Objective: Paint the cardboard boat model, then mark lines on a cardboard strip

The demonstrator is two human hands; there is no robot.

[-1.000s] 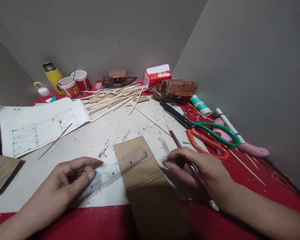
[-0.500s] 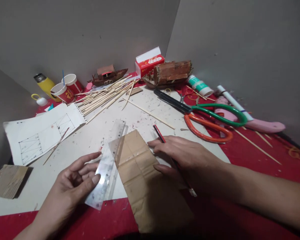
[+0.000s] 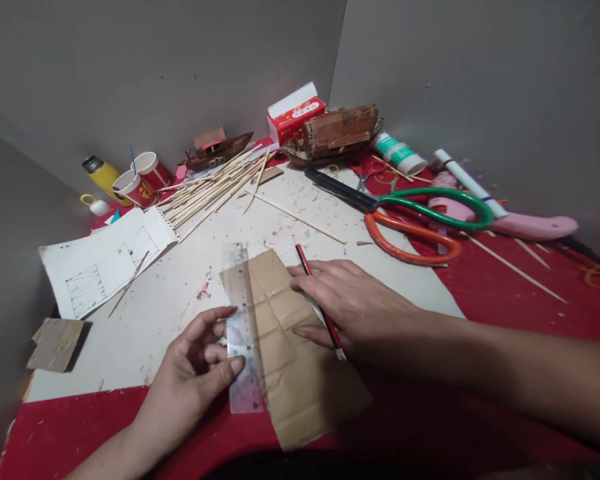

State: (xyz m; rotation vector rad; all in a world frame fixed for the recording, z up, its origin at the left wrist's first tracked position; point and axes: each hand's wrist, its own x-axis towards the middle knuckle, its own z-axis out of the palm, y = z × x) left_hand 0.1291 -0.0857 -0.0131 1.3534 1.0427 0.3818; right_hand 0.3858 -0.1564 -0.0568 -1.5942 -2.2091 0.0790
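Observation:
A clear plastic ruler lies along the left edge of a creased piece of brown cardboard, partly overlapping it. My left hand grips the ruler's left edge between thumb and fingers. Over the cardboard's right edge is my right hand, with a red and black pencil tucked among its fingers. The pencil slants, its upper end pointing away from me and its lower end beside the thumb. The right fingertips touch the cardboard.
Large scissors with green and orange handles lie at right. Behind are bamboo sticks, two model boats, paper cups and a red box. A paper with a drawing and cardboard pieces lie left.
The ruler has moved right and turned straighter, now lying against the cardboard's left edge. My left hand moved with it. The pencil has tilted slightly in my right hand. The view has shifted a little.

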